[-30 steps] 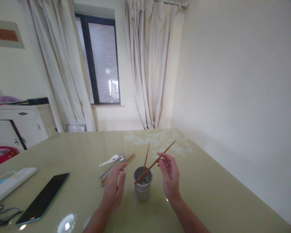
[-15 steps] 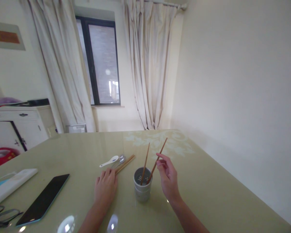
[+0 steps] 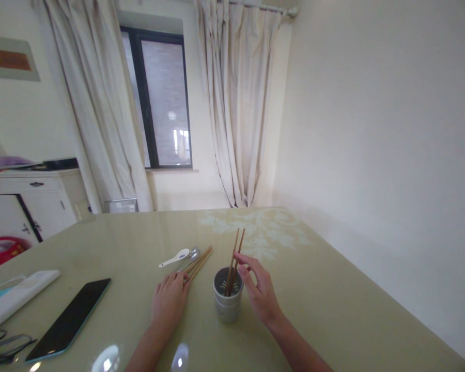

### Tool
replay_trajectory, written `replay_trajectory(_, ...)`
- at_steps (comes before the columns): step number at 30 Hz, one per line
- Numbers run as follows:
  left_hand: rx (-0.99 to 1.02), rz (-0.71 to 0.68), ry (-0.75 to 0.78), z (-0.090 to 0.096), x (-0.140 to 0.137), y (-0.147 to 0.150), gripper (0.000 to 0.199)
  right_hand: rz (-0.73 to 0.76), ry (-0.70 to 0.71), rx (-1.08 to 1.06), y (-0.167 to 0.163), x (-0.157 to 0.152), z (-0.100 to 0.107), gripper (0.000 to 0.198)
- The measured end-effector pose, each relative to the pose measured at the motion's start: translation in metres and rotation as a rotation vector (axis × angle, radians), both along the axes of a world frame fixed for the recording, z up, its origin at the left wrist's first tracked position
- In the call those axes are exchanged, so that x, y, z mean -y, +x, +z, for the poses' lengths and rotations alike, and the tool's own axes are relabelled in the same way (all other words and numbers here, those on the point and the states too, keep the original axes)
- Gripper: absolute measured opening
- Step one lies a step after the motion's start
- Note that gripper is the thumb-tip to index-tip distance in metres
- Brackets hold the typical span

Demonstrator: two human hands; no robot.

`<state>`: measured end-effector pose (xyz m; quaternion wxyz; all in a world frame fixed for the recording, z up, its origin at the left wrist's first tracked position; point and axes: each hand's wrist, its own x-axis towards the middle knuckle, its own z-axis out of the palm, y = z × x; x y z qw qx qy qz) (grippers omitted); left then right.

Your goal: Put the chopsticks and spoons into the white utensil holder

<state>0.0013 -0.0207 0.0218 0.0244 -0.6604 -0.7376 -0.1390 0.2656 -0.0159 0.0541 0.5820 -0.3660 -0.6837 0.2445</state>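
A grey perforated utensil cup (image 3: 227,304) stands on the green glass table (image 3: 333,299). Two brown chopsticks (image 3: 235,254) lean upright inside it. My right hand (image 3: 258,292) is beside the cup, fingertips pinching one chopstick near its middle. To the left, my left hand (image 3: 169,305) lies on the table, and its fingers rest on the near ends of several chopsticks (image 3: 199,262) and metal spoons (image 3: 190,257) lying flat. A white ceramic spoon (image 3: 174,257) lies just beyond them.
A dark tablet (image 3: 70,318) lies at the left, with glasses (image 3: 2,345) and a white box (image 3: 17,292) nearer the edge. A white cabinet (image 3: 23,201) and red basin (image 3: 0,248) stand beyond the table. A wall runs along the right.
My right hand has lowered a chopstick into the cup, swinging it upright next to the first one. My left hand has dropped onto the flat utensils.
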Motion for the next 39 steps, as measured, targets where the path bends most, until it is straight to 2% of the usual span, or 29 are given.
replay_trajectory(5, 0.083, -0.028, 0.011, -0.007, -0.005, -0.004, 0.021, 0.003, 0.004, 0.039, 0.0, 0.0, 0.0, 0.039)
replay_trajectory(13, 0.089, -0.03, 0.041, -0.012, -0.006, -0.005, 0.022, 0.007, -0.013, 0.053, 0.0, -0.001, -0.003, 0.04)
replay_trajectory(20, 0.14, -0.05, 0.217, -0.021, -0.014, -0.005, 0.034, -0.086, 0.129, 0.081, 0.001, 0.0, 0.0, 0.034)
replay_trajectory(23, 0.222, -0.12, 0.393, -0.013, -0.012, 0.001, 0.037, -0.191, 0.233, 0.109, 0.003, 0.003, 0.0, 0.034)
replay_trajectory(25, 0.262, -0.209, 0.562, -0.005, -0.006, 0.007, 0.036, -0.2, 0.307, 0.149, 0.005, 0.007, 0.0, 0.037)
replay_trajectory(27, 0.27, -0.367, 0.711, 0.002, 0.002, 0.014, 0.034, -0.133, 0.375, 0.209, 0.005, 0.012, 0.0, 0.042)
replay_trajectory(30, 0.249, -0.585, 0.808, 0.006, 0.015, 0.025, 0.029, 0.008, 0.435, 0.283, 0.003, 0.019, 0.002, 0.05)
replay_trajectory(32, 0.251, -0.631, 0.821, 0.005, 0.021, 0.03, 0.028, 0.058, 0.42, 0.282, 0.001, 0.023, 0.003, 0.052)
replay_trajectory(34, 0.271, -0.62, 0.799, 0.005, 0.023, 0.032, 0.03, 0.05, 0.383, 0.213, 0.001, 0.024, 0.004, 0.05)
replay_trajectory(36, 0.294, -0.567, 0.74, 0.004, 0.021, 0.03, 0.037, -0.014, 0.332, 0.087, 0.003, 0.021, 0.005, 0.045)
replay_trajectory(39, 0.274, -0.444, 0.644, 0.001, 0.011, 0.021, 0.044, -0.191, 0.221, -0.157, 0.01, 0.01, 0.008, 0.039)
